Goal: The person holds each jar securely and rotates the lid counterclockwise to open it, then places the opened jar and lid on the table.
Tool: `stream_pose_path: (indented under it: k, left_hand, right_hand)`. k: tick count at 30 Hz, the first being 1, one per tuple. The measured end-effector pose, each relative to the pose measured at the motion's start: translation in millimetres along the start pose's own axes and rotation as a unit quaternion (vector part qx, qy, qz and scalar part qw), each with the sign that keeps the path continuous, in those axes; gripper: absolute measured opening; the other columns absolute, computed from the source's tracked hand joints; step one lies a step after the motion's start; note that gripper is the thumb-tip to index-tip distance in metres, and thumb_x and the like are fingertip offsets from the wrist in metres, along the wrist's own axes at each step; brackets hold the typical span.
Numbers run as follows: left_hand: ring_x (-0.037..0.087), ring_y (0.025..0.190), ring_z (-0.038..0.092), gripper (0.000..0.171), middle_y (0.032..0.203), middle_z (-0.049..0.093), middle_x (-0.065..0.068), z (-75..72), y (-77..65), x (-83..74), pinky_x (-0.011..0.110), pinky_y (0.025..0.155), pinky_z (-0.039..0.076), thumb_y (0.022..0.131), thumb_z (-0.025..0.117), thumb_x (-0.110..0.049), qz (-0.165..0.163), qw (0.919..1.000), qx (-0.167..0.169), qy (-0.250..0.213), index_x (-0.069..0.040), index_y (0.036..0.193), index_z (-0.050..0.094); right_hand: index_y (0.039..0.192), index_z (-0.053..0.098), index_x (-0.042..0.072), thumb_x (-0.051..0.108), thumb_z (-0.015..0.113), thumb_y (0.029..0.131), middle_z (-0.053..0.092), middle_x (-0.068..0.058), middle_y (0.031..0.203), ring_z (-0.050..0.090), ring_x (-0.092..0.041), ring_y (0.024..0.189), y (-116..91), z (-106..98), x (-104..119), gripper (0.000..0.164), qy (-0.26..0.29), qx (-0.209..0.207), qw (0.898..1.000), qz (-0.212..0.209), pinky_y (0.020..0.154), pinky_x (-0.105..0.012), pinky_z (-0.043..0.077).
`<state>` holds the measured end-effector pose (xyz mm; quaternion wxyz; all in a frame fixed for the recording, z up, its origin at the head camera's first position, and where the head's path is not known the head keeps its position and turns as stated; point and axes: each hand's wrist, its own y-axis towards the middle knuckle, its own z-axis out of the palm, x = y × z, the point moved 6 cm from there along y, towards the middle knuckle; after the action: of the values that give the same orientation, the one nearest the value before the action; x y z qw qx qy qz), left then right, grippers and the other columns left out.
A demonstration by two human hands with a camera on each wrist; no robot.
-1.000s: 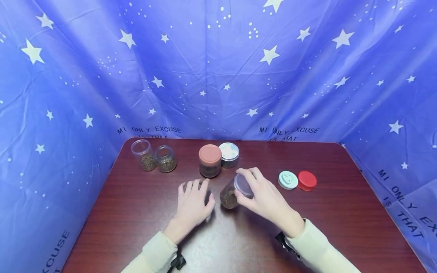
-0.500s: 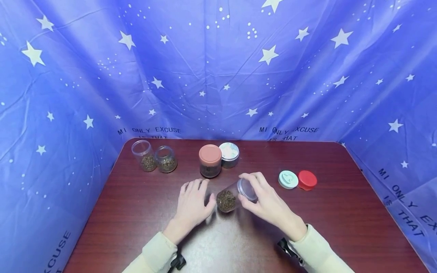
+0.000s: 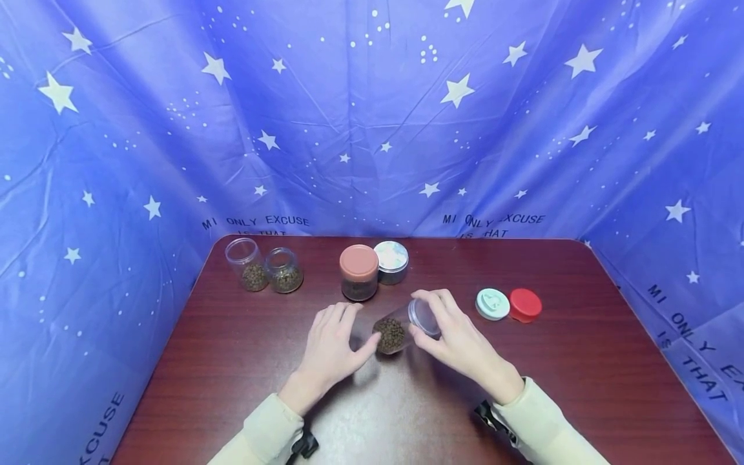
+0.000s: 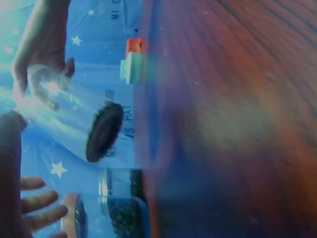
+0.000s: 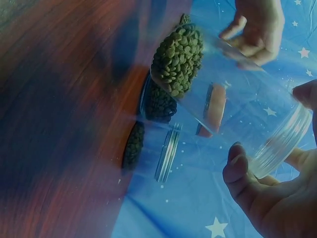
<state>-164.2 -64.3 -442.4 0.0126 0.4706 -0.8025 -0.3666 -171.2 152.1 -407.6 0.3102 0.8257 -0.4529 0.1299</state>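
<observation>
A clear jar [image 3: 398, 328] with brown pellets [image 5: 178, 62] in its bottom hangs tilted above the table, mouth end to the right. My right hand [image 3: 462, 342] grips it round the ridged top rim, thumb on the near side. Whether a clear lid covers that end, I cannot tell. My left hand [image 3: 331, 342] is beside the jar's base, its fingers spread and loosely bent. Its thumb reaches the base in the head view; actual contact is unclear. Behind the hands stands a jar with an orange-pink lid [image 3: 358, 261], dark contents inside.
A silver-topped round jar [image 3: 392, 261] touches the orange-pink-lidded one. Two uncovered jars with pellets, a taller one [image 3: 243, 265] and a shorter one [image 3: 283, 271], stand at the back left. A mint-green lid [image 3: 493, 304] and a red lid [image 3: 526, 305] lie to the right.
The jar has tilted further over, its top swinging right with my right hand and its base turning left. My left thumb has stretched out toward the base.
</observation>
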Motion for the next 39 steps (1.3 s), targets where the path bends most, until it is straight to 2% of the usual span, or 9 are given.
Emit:
stream_pose_path:
  k: [2,5,9,14,20,30,35,39]
  left_hand:
    - [0.029,0.105,0.064,0.069,0.115,0.067,0.01,1.1,4.1,-6.7,0.045,0.089,0.053,0.081,0.082,-0.051,0.013,0.9994,0.008,-0.032,-0.004,0.127,0.062]
    - [0.029,0.115,0.062,0.086,0.127,0.063,0.012,8.0,10.0,-15.8,0.044,0.096,0.054,0.076,0.088,-0.053,0.016,0.9968,0.045,-0.065,-0.001,0.136,0.056]
    - [0.029,0.122,0.06,0.095,0.134,0.06,0.014,18.6,16.3,-24.7,0.044,0.101,0.053,0.072,0.092,-0.05,0.024,0.9936,0.07,-0.086,0.0,0.142,0.051]
    - [0.026,0.119,0.06,0.093,0.132,0.061,0.011,27.8,21.7,-33.1,0.041,0.102,0.052,0.069,0.095,-0.043,0.037,0.9924,0.067,-0.096,-0.001,0.139,0.052]
    - [0.023,0.112,0.062,0.086,0.127,0.064,0.008,35.9,20.6,-35.6,0.04,0.096,0.053,0.068,0.095,-0.036,0.021,0.9921,0.083,-0.092,-0.004,0.137,0.054]
    - [0.02,0.104,0.062,0.079,0.119,0.067,0.006,38.1,19.1,-35.0,0.038,0.088,0.054,0.07,0.092,-0.033,0.015,0.9917,0.079,-0.1,-0.004,0.134,0.057]
    - [0.019,0.103,0.063,0.076,0.119,0.068,0.006,38.2,18.7,-34.8,0.036,0.089,0.054,0.071,0.091,-0.033,0.012,0.9906,0.083,-0.108,-0.005,0.133,0.058]
    - [0.019,0.105,0.063,0.075,0.118,0.067,0.007,37.9,18.3,-33.1,0.036,0.091,0.055,0.071,0.092,-0.032,0.0,0.9892,0.081,-0.122,-0.004,0.132,0.057]
  right_hand:
    - [0.138,0.055,0.016,0.027,0.075,0.092,0.054,-0.004,0.118,0.062,-0.013,0.087,0,-1,0,0.052,-0.001,-0.001,1.0,0.0,0.068,-0.028,0.055]
    - [0.139,0.054,0.015,0.027,0.075,0.092,0.055,-0.005,0.118,0.062,-0.014,0.087,2,-1,1,0.053,-0.002,-0.002,1.0,0.001,0.068,-0.029,0.054]
    - [0.139,0.054,0.015,0.029,0.074,0.093,0.055,-0.005,0.118,0.061,-0.014,0.087,4,1,3,0.053,-0.001,0.006,1.0,0.004,0.069,-0.03,0.054]
    - [0.138,0.055,0.014,0.028,0.073,0.093,0.055,-0.005,0.117,0.061,-0.014,0.089,5,3,6,0.051,-0.003,0.007,1.0,0.004,0.07,-0.031,0.054]
    - [0.137,0.055,0.015,0.029,0.073,0.093,0.056,-0.005,0.117,0.062,-0.015,0.089,5,3,9,0.05,-0.004,0.007,1.0,0.009,0.071,-0.031,0.055]
    - [0.137,0.056,0.013,0.029,0.073,0.093,0.056,-0.005,0.117,0.062,-0.015,0.088,3,3,8,0.05,-0.001,0.008,1.0,0.015,0.07,-0.031,0.054]
    - [0.138,0.055,0.014,0.029,0.074,0.092,0.056,-0.005,0.118,0.062,-0.015,0.088,3,4,8,0.052,-0.003,0.011,1.0,0.014,0.07,-0.031,0.055]
    - [0.144,0.053,0.018,0.035,0.076,0.093,0.055,-0.003,0.122,0.064,-0.015,0.09,3,4,10,0.058,-0.008,0.018,1.0,0.01,0.073,-0.032,0.056]
